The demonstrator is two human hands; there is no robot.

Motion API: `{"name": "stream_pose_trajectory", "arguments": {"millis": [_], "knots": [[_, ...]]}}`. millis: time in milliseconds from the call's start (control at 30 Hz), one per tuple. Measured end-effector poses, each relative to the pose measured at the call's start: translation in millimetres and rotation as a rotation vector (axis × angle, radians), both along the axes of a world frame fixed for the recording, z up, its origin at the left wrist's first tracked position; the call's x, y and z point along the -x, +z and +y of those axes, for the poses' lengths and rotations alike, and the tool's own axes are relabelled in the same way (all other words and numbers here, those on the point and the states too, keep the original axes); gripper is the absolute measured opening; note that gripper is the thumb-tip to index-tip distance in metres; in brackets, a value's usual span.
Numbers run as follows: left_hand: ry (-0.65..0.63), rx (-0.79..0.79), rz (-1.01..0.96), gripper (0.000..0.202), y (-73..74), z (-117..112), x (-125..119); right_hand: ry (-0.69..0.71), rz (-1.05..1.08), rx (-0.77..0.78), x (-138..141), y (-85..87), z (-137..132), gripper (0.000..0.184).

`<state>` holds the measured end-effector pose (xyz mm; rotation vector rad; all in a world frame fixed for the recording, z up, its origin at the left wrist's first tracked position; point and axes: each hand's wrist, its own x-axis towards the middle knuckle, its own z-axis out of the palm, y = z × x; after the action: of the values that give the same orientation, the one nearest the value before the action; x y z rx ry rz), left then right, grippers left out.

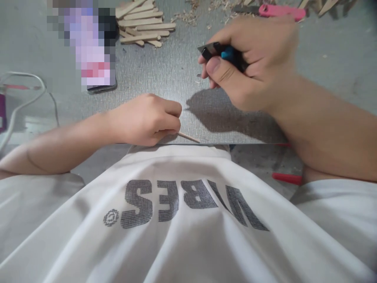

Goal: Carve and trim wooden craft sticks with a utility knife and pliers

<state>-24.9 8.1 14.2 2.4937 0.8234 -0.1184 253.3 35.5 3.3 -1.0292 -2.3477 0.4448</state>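
Pile [144,27]: lots of flat wood sticks, lying in a messy heap on the table [165,78]
Left hand [150,118]: closed, gripping one stick [189,137], nearer the body than the pile
Stick: on the body's side of the pile and a bit to its right, by the table's near edge; one thin end pokes out, and the hand hides the rest
Right hand [250,67]: curled tight around a knife [229,54], up off the table, to the right of the pile
Knife: black and blue, right of the pile, well apart from the stick
Shavings [191,16]: little curly wood bits, just right of the pile
Pink tool [282,12]: far to the right of the pile, past the shavings
Phone [103,87]: I think it is one, blurred, just left of the pile
Knife and stick: looks like the shaving step, with no wood being cut right now
Blade [209,48]: a cut would call for bringing it over to the stick, holding the stick firmly and keeping the left hand out of its way
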Motion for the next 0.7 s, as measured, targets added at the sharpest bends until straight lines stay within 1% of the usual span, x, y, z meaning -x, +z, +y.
{"name": "stream_pose_trajectory", "arguments": {"millis": [67, 100, 200, 267, 300, 367, 433, 500, 533, 633, 667, 700], "knots": [[-0.074, -0.016, -0.001, 0.032, -5.5, -1.6, 0.3, 0.006, 0.022, -0.028, -1.2, 0.0, 2.7, 0.043], [-0.092, -0.029, -0.017, 0.032, -8.9, -1.2, 0.5, 0.013, 0.043, -0.036, -2.5, -0.5, 5.0, 0.043], [-0.037, -0.100, -0.158, 0.031, -21.9, 9.4, 0.7, 0.077, 0.223, -0.074, -8.4, -3.8, 15.0, 0.040], [0.023, -0.170, -0.250, 0.027, -32.1, 26.9, 1.3, 0.114, 0.372, -0.092, -12.1, -5.1, 21.1, 0.034], [0.087, -0.209, -0.249, 0.024, -37.1, 37.9, 1.7, 0.108, 0.410, -0.086, -13.4, -4.7, 23.0, 0.032], [0.254, -0.329, -0.234, 0.018, -45.2, 59.5, 3.0, 0.059, 0.397, -0.048, -14.8, -1.8, 24.1, 0.030], [0.381, -0.420, -0.217, 0.012, -49.0, 72.1, 4.3, 0.007, 0.358, -0.009, -14.8, 2.4, 22.7, 0.030], [0.398, -0.411, -0.217, 0.013, -47.7, 69.2, 4.0, -0.015, 0.356, 0.004, -14.3, 5.3, 20.9, 0.029], [0.367, -0.381, -0.228, 0.014, -45.7, 62.5, 2.7, -0.015, 0.356, 0.004, -14.1, 5.9, 20.3, 0.029], [0.209, -0.259, -0.226, 0.022, -39.6, 36.4, -5.9, -0.002, 0.361, -0.019, -14.1, 5.3, 19.4, 0.031], [0.175, -0.244, -0.210, 0.025, -38.7, 31.3, -9.3, 0.004, 0.362, -0.020, -14.0, 4.9, 19.0, 0.032], [0.168, -0.249, -0.193, 0.026, -38.7, 30.1, -12.0, 0.014, 0.365, -0.022, -13.7, 4.9, 18.4, 0.033]]}}
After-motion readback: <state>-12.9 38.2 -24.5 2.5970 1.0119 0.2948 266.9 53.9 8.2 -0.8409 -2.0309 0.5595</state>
